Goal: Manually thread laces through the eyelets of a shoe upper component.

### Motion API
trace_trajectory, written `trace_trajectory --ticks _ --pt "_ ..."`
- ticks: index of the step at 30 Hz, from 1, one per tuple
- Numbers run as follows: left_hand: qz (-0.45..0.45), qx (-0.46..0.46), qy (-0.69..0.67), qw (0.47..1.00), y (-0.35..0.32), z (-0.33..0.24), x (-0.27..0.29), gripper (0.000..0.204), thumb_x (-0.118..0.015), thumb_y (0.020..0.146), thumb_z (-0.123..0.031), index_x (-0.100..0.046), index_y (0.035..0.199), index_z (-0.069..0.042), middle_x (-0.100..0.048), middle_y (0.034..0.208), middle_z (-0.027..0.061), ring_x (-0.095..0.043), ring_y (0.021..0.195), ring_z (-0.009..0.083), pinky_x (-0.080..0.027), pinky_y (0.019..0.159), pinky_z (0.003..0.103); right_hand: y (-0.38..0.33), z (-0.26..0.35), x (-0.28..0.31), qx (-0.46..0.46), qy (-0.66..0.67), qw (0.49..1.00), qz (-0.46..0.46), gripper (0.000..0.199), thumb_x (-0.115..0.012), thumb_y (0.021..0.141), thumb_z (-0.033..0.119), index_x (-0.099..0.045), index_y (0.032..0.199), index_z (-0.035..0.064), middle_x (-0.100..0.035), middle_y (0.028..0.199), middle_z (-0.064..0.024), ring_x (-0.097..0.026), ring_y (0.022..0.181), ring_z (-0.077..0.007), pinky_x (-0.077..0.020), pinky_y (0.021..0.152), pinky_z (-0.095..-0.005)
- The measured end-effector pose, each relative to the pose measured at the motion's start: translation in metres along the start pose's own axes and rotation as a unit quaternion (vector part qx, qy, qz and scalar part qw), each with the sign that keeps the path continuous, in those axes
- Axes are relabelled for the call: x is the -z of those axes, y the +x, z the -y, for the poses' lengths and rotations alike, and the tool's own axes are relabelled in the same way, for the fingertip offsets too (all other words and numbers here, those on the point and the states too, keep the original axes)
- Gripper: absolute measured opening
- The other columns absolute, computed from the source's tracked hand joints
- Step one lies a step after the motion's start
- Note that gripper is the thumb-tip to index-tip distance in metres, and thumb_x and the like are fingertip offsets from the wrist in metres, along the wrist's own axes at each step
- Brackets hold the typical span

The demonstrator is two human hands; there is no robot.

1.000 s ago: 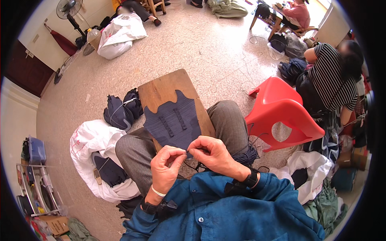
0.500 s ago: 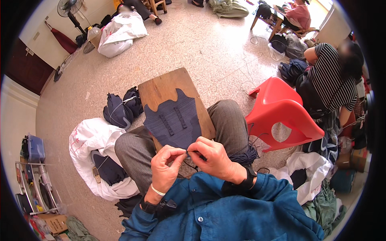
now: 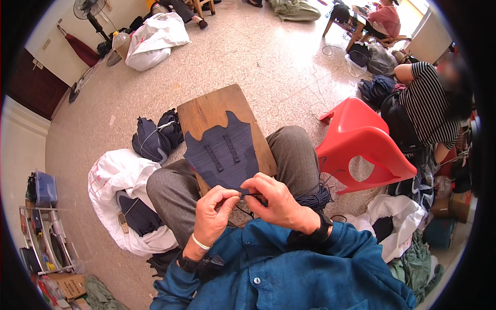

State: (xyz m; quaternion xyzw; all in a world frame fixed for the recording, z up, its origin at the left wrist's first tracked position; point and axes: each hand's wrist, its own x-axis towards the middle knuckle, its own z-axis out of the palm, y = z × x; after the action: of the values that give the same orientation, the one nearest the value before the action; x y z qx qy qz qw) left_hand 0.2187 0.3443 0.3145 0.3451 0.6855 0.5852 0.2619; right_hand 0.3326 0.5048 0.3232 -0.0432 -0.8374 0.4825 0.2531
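Note:
A dark navy knit fabric piece [image 3: 227, 152] with two short raised strips lies on a wooden board [image 3: 211, 106] across my knees. At its near edge, my left hand [image 3: 211, 213] pinches a dark bit of the fabric between thumb and forefinger. My right hand [image 3: 279, 204] is closed close beside it, thumb and forefinger at the same edge. The fingertips nearly touch and hide exactly what lies between them. Beneath my right hand, a thin dark cord shows. A bundle of dark cords [image 3: 316, 199] lies by my right thigh.
Left of me are a tied bundle of dark fabric pieces [image 3: 150, 139] and a white sack [image 3: 106, 178] holding more. A red plastic stool [image 3: 356, 121] stands at my right, near a person in a striped top [image 3: 426, 103]. Another white sack [image 3: 405, 214] lies at the lower right.
My right hand has shifted slightly, its fingers reaching a little further over the fabric's near edge. My left hand keeps its pinch. The fabric stays almost in place.

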Motion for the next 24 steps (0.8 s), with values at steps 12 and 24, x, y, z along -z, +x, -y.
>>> trace_trajectory --ticks 12,24 --pt "0.003 -0.057 0.084 0.995 0.002 -0.005 -0.003 0.008 -0.072 0.088 0.003 -0.071 0.095 0.0 -0.065 0.084 0.0083 -0.064 0.074 0.0188 -0.05 0.066 0.03 -0.009 -0.01 0.005 -0.025 0.05 0.997 0.048 0.013 -0.066 0.088 -0.003 -0.057 0.098 -0.0004 -0.06 0.086 -0.0163 -0.065 0.078 -0.0337 -0.0521 0.068 -0.0399" --pt "0.017 -0.065 0.116 0.991 0.001 -0.006 -0.003 0.007 -0.072 0.089 0.002 -0.072 0.096 0.001 -0.069 0.085 0.009 -0.066 0.078 0.0183 -0.052 0.072 0.029 -0.014 -0.013 0.008 -0.057 0.043 0.996 0.047 0.009 -0.068 0.09 0.001 -0.061 0.095 -0.0002 -0.064 0.082 -0.0111 -0.065 0.074 -0.0229 -0.0506 0.065 -0.0345"
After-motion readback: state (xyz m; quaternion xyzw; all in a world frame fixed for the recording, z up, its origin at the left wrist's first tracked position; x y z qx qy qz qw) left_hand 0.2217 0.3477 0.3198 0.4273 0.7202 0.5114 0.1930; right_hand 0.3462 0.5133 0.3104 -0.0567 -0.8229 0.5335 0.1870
